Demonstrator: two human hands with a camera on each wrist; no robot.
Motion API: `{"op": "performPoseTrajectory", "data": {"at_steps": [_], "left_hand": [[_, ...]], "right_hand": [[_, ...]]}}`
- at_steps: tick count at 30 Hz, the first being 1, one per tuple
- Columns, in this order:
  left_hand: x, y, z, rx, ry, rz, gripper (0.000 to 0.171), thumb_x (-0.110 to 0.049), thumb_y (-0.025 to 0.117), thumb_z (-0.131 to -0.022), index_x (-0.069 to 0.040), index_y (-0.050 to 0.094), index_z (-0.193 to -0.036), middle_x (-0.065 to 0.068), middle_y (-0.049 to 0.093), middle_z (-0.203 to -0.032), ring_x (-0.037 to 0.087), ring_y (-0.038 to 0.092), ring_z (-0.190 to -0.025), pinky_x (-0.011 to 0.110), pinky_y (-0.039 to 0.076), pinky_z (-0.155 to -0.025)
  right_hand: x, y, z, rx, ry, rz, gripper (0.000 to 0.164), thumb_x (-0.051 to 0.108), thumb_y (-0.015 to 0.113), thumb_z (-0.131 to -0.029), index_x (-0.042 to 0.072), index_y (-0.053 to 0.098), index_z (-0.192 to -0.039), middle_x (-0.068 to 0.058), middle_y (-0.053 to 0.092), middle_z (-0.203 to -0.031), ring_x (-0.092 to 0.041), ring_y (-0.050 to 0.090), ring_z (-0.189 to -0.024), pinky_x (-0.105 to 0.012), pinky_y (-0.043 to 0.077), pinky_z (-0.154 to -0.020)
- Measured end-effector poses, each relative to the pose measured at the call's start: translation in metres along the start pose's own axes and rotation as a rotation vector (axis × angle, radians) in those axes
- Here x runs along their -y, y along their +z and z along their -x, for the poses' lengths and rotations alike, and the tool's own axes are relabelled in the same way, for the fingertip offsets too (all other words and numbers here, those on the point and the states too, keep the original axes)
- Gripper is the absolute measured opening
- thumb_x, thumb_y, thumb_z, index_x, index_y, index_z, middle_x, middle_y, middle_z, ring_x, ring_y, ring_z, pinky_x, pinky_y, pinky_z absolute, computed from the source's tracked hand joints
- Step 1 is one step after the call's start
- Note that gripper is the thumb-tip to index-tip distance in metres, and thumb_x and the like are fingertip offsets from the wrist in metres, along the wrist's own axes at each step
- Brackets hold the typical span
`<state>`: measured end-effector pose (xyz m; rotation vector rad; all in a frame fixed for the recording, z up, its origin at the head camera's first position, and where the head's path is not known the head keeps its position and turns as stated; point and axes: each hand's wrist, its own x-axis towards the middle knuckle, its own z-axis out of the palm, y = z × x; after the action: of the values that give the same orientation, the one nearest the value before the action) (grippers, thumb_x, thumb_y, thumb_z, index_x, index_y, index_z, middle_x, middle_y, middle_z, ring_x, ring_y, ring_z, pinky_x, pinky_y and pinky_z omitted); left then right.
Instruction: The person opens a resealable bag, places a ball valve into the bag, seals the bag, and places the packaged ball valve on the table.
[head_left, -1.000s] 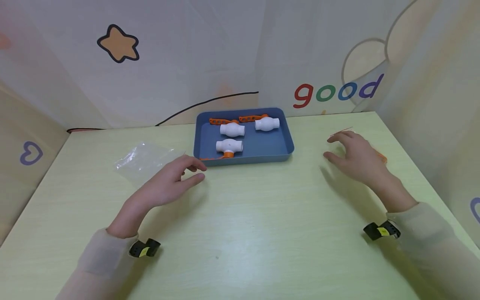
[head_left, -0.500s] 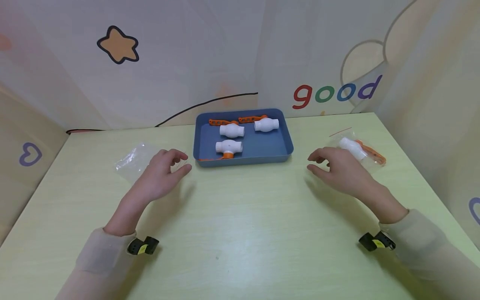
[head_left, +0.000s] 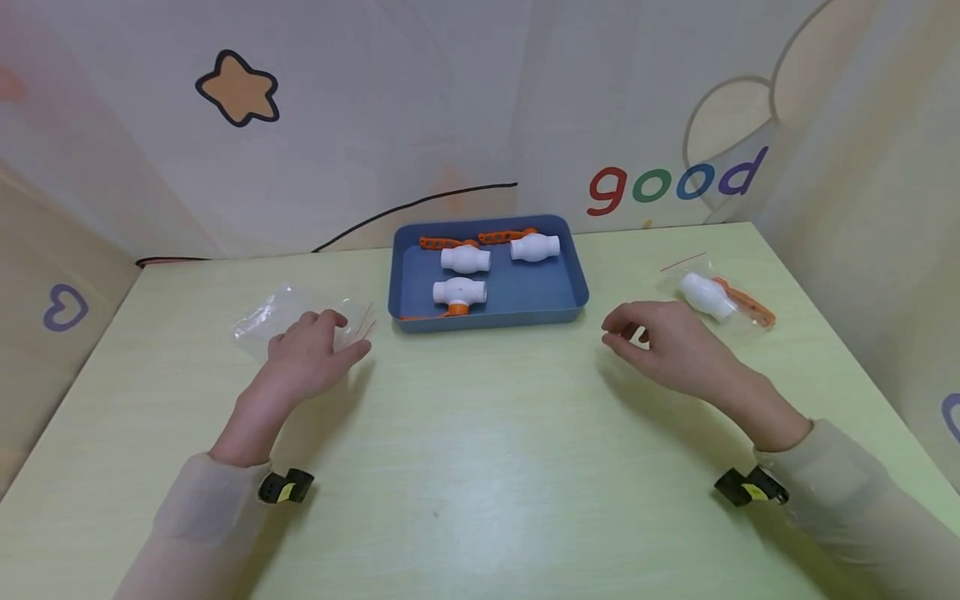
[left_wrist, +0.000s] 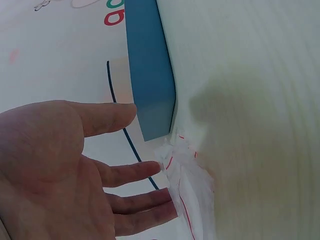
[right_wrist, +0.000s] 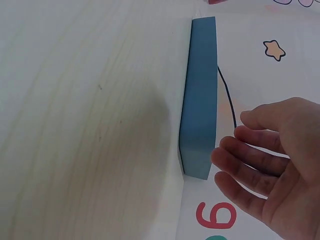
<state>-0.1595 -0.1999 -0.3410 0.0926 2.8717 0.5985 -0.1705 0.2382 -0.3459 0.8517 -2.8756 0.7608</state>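
Note:
My left hand (head_left: 306, 358) hovers over clear plastic bags (head_left: 258, 321) left of the blue tray, fingers spread and relaxed. In the left wrist view its fingertips overlap the edge of a red-striped zip bag (left_wrist: 192, 205). My right hand (head_left: 671, 346) hangs above the table right of the tray, fingers loosely curled with nothing in them. Behind it lies a bagged white ball valve (head_left: 707, 297) with an orange handle. Inside the blue tray (head_left: 498, 320) lie three white ball valves with orange handles: one at front left (head_left: 460, 292), one behind it (head_left: 467, 260), one at back right (head_left: 536, 247).
The pale wood-grain table (head_left: 465, 450) reaches back to a printed curtain (head_left: 420, 108) right behind the tray. More curtain hangs along the left and right sides. The tray's low walls (right_wrist: 200, 100) stand between the hands, toward the back of the table.
My left hand has moved left from the tray's front corner to over the plastic bags. My right hand has moved left and nearer, away from the bagged valve, which now shows fully.

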Motion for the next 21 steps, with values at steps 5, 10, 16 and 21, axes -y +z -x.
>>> {"op": "performPoseTrajectory", "data": {"at_steps": [5, 10, 16, 21], "left_hand": [[-0.001, 0.000, 0.001, 0.037, 0.029, -0.013, 0.060, -0.042, 0.053, -0.104, 0.005, 0.053, -0.140, 0.030, 0.054, -0.136, 0.047, 0.050, -0.127, 0.072, 0.030, -0.100], [-0.001, -0.001, 0.000, 0.054, 0.078, 0.035, 0.056, -0.040, 0.054, -0.104, 0.003, 0.057, -0.138, 0.027, 0.058, -0.130, 0.043, 0.056, -0.117, 0.064, 0.039, -0.097], [0.002, -0.004, -0.003, 0.043, 0.124, 0.082, 0.061, -0.034, 0.069, -0.097, 0.002, 0.052, -0.143, 0.030, 0.052, -0.130, 0.045, 0.050, -0.117, 0.055, 0.047, -0.092], [0.009, -0.006, -0.006, 0.063, 0.155, 0.040, 0.079, -0.024, 0.083, -0.085, 0.001, 0.044, -0.149, 0.033, 0.034, -0.150, 0.053, 0.029, -0.137, 0.070, 0.028, -0.106]], "right_hand": [[0.002, -0.001, 0.000, 0.006, 0.002, 0.000, 0.009, 0.007, 0.073, -0.094, 0.005, 0.075, -0.103, -0.001, 0.072, -0.090, -0.016, 0.065, -0.082, -0.040, 0.056, -0.073], [0.003, -0.001, 0.001, 0.016, 0.012, -0.006, 0.010, 0.007, 0.073, -0.095, 0.005, 0.075, -0.104, -0.001, 0.072, -0.091, -0.017, 0.065, -0.083, -0.041, 0.057, -0.074], [0.003, -0.001, 0.001, 0.025, 0.015, -0.016, 0.010, 0.007, 0.073, -0.095, 0.004, 0.075, -0.104, -0.001, 0.072, -0.091, -0.017, 0.066, -0.083, -0.042, 0.057, -0.074], [0.003, 0.000, 0.002, 0.026, 0.014, -0.018, 0.008, 0.007, 0.072, -0.095, 0.006, 0.075, -0.102, 0.000, 0.072, -0.091, -0.016, 0.066, -0.083, -0.043, 0.057, -0.075]]}}
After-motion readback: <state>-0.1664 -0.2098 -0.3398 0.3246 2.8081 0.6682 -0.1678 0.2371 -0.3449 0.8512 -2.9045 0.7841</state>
